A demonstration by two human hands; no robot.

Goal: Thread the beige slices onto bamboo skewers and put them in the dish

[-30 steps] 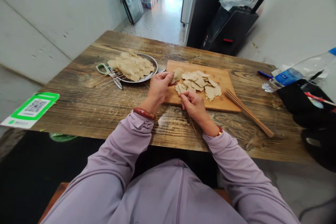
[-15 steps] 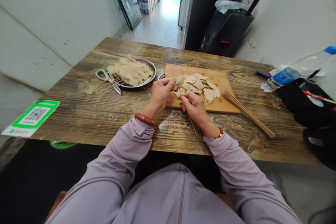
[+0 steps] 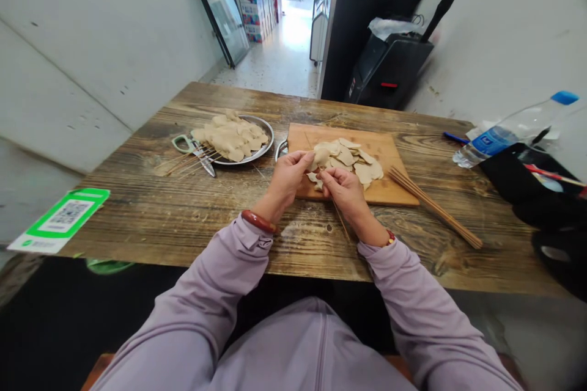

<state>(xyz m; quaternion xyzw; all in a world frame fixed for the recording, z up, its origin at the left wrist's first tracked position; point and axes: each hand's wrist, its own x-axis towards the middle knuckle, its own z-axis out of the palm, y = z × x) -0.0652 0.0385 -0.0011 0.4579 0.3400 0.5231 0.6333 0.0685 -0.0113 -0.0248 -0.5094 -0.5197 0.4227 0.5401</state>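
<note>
My left hand point(image 3: 288, 180) is closed, pinching a thin beige slice point(image 3: 319, 159) between thumb and fingers above the near-left part of the cutting board. Close beside it, my right hand point(image 3: 346, 192) grips a thin wooden skewer point(image 3: 339, 217). Its lower end slants down over the table, and its upper end meets the slice; how far it passes through is hard to see. Loose beige slices point(image 3: 362, 162) lie piled on the wooden cutting board point(image 3: 397, 186). A bundle of bare skewers point(image 3: 435, 208) rests across the board's right edge.
A round metal plate point(image 3: 270, 134) at the left holds skewered slices point(image 3: 232, 134), with green-handled scissors point(image 3: 183, 144) beside it. To the right are a plastic bottle point(image 3: 493, 139) and a black holder point(image 3: 502, 174). A green QR card point(image 3: 64, 217) sits at the table's left edge.
The view has tilted up slightly, so the table appears lower. Both hands stay close together, still holding the slice and the skewer, with small shifts of the fingers.
</note>
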